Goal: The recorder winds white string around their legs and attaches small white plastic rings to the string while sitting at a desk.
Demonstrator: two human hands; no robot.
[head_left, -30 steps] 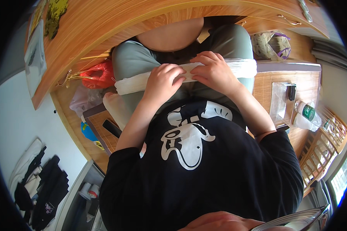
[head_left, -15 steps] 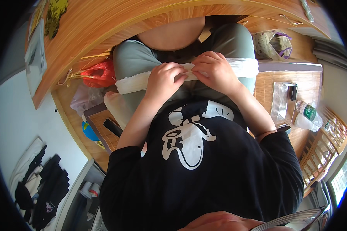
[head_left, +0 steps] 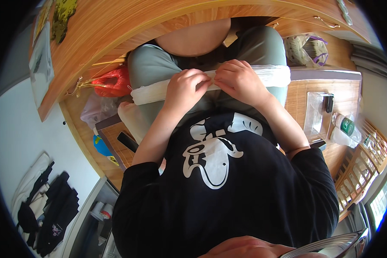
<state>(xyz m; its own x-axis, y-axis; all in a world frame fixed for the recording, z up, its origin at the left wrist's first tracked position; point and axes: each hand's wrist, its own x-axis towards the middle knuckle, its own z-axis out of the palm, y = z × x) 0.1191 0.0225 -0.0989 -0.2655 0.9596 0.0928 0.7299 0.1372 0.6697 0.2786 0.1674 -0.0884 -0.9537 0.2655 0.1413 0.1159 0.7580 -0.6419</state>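
Note:
A long white skein of what looks like thread or yarn (head_left: 151, 91) lies across my thighs, its right part spread over the right leg. Above its middle, my left hand (head_left: 185, 89) is closed in a pinch, thumb and fingertips together. Facing it, my right hand (head_left: 241, 82) pinches in the same way, and the two sets of fingertips nearly touch. Between them there seems to be a bit of the fine white strand, too thin to follow. Both hands cover the central part of the skein.
A wooden desk edge (head_left: 159, 26) curves ahead of my knees, with a round stool seat (head_left: 195, 39) beneath. At left sits a red plastic bag (head_left: 114, 81). To the right, a clear plastic box (head_left: 314, 112) and a bottle (head_left: 345, 124) rest on a bamboo-mat surface (head_left: 297, 92).
My left fingertips have come slightly closer to the right ones. The skein stays across my thighs, and the whole view has shifted a little.

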